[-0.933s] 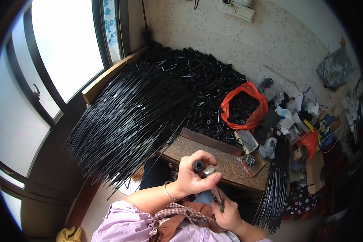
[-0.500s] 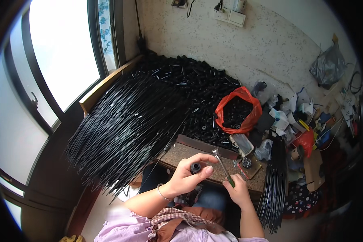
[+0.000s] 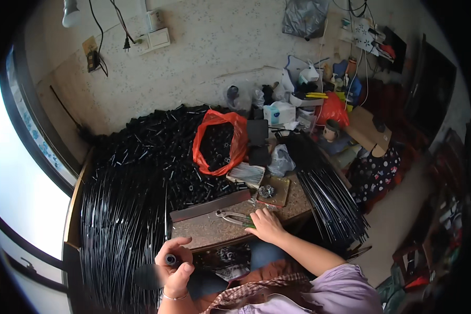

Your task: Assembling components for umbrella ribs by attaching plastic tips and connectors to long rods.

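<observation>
My left hand [image 3: 177, 281] is closed round a black tubular piece [image 3: 170, 259], whose round open end faces up between thumb and curled fingers. Just left of that hand is a dark, blurred oval shape that I cannot make out. On the speckled tabletop [image 3: 199, 230], a pair of end-cutting pincers [image 3: 234, 217] with green grips rests with its jaws pointing left. The fingers of my right hand [image 3: 267, 225] are on its handles and partly hide them. Behind the pincers stands a low grey metal strip [image 3: 212, 205].
Long thin black rods [image 3: 123, 225] fan over the left side, before a heap of black tubular pieces [image 3: 157, 136]. An orange plastic bag [image 3: 199, 152] holds more small black parts. A tray of thin pins [image 3: 247, 172] and a clump of small metal parts [image 3: 267, 191] sit nearby. Another rod bundle [image 3: 329, 193] overhangs the right edge.
My right hand has brought the pincers from mid-air down onto the tabletop. The left hand, still holding the black tubular piece, is lower and farther left. The view has swung to the right.
</observation>
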`<action>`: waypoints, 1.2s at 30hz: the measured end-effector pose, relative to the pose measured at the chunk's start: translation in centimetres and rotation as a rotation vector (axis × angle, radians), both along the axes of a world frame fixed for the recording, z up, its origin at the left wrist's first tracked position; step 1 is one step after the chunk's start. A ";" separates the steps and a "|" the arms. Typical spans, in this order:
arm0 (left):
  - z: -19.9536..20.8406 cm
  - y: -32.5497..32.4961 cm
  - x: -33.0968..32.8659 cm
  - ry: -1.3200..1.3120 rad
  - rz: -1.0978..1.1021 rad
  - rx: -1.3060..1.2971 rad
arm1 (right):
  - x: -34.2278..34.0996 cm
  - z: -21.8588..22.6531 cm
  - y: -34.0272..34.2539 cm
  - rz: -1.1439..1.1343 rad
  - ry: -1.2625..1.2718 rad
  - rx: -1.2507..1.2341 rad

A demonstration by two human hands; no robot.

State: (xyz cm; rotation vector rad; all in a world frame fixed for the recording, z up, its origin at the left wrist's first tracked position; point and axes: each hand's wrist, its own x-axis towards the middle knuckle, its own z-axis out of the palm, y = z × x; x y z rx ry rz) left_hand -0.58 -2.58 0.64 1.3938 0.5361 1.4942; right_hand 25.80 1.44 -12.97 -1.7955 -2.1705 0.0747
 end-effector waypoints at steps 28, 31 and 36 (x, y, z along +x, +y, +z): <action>0.0 1.8 -6.5 0.820 0.146 -0.023 | 20.6 2.8 -4.5 -0.776 -0.235 -0.117; -1.5 3.7 -10.8 0.797 0.462 0.040 | 19.0 2.3 -3.6 -0.892 -0.232 -0.225; -6.7 8.5 -21.6 1.798 1.381 -0.103 | 17.4 4.8 -3.1 -0.806 -0.238 -0.202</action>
